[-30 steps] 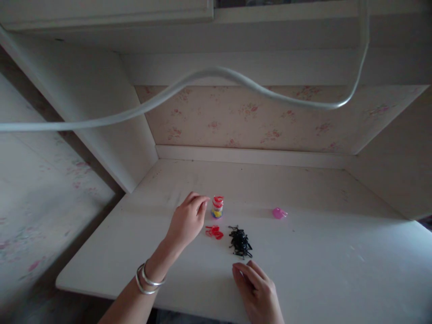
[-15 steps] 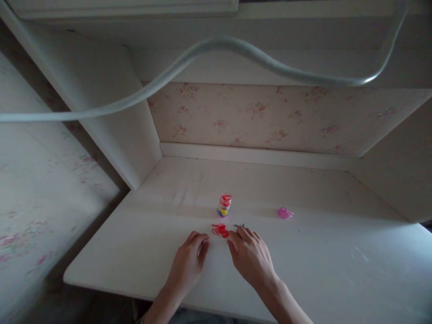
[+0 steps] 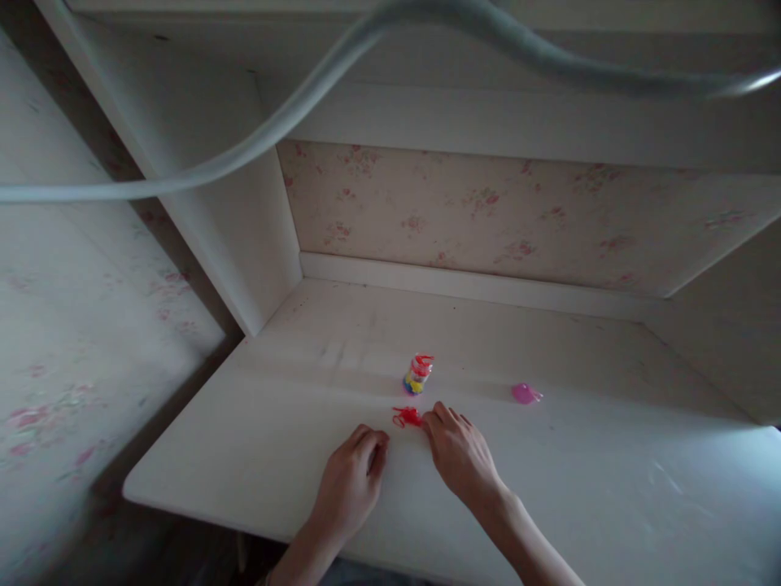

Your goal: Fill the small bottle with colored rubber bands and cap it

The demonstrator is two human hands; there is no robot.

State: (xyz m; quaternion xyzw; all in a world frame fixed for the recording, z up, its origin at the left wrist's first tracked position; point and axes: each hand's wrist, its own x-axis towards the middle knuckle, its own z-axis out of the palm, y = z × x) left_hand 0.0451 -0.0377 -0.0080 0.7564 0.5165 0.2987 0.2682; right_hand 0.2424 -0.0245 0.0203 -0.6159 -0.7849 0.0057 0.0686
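Right hand (image 3: 460, 456) palm-down beside red bands (image 3: 407, 417) (jar (image 3: 418, 374) just behind), grip unclear, left hand (image 3: 354, 484) loosely curled, empty.

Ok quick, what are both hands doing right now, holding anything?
Left hand: curled, palm down on the white desk; cannot tell if it holds anything.
Right hand: palm down, fingertips by the red rubber bands; grip cannot be told.

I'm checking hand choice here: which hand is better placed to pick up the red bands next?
Probably right. The right hand has its fingertips just beside the red bands; the left hand rests nearer the front edge of the desk, farther from them.
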